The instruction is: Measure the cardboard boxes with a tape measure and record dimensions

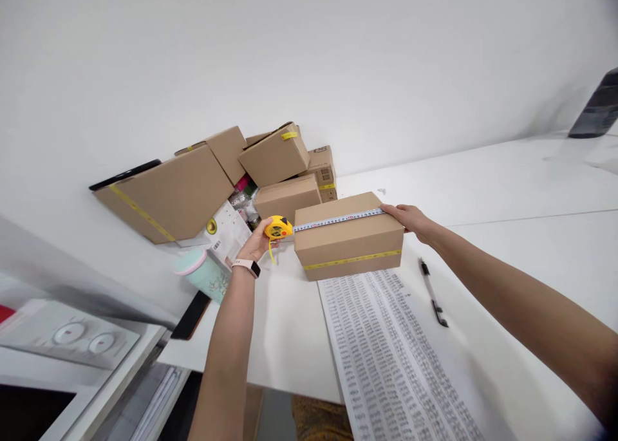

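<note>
A brown cardboard box (pixel 345 244) with a yellow strip of tape along its near side rests on the white table, partly over a printed sheet (pixel 386 344). In my left hand (pixel 261 238) is a yellow tape measure (pixel 279 227), held just off the box's left end, with a yellow strap hanging below it. Its pulled-out blade lies across the box top. My right hand (pixel 412 222) grips the blade's far end against the box's right edge, thumb on top; the fingers beneath are partly hidden.
Behind, more cardboard boxes (pixel 174 190) are piled against the wall. A mint tumbler (pixel 205 273) with a pink rim stands left of my left forearm. To the right of the sheet lies a pen (pixel 433 293). A dark object (pixel 596 106) stands at the far right.
</note>
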A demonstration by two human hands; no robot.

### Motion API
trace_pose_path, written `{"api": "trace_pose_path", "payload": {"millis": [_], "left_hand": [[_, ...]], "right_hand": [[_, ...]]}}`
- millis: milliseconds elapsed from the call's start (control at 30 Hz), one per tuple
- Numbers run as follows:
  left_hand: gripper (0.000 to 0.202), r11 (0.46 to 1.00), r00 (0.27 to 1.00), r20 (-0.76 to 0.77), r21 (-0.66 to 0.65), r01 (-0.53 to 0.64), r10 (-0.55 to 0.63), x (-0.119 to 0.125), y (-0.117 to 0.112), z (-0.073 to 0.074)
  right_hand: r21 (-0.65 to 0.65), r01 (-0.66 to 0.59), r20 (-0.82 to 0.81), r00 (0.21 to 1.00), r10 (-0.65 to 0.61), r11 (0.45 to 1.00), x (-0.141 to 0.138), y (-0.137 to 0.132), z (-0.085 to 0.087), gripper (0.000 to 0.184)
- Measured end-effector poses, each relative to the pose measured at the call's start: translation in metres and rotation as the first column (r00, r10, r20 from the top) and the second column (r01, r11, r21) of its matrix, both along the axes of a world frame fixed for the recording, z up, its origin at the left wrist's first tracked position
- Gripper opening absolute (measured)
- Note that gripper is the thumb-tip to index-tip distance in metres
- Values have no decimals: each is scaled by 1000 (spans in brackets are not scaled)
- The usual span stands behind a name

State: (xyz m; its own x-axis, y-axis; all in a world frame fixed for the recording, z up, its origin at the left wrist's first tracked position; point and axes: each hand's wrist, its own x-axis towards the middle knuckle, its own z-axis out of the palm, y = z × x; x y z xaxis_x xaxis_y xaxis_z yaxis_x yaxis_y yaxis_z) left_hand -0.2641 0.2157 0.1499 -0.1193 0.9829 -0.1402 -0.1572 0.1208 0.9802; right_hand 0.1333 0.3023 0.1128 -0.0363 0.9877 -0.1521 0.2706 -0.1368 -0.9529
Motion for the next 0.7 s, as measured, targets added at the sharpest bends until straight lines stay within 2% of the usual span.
{"api": "trace_pose_path", "payload": {"millis": [367, 500, 600, 700], "left_hand": [[41, 1000, 1000, -21, -13, 1, -1, 1, -2, 0], [37, 999, 999, -32, 31, -18, 19, 10, -7, 10], [32, 996, 998, -60, 88, 7, -1, 24, -28, 28], [34, 985, 987, -114, 118, 127, -114, 48, -66, 40]], "right_hand": [[-10, -9, -7, 1000, 9, 1000, -2, -5, 3, 40], [18, -28, 9, 1000, 28, 999, 0, 1, 3, 36], [36, -45, 39, 998, 44, 998, 6, 9, 14, 31], [78, -65, -3, 998, 66, 995, 12, 15, 38, 33]]}}
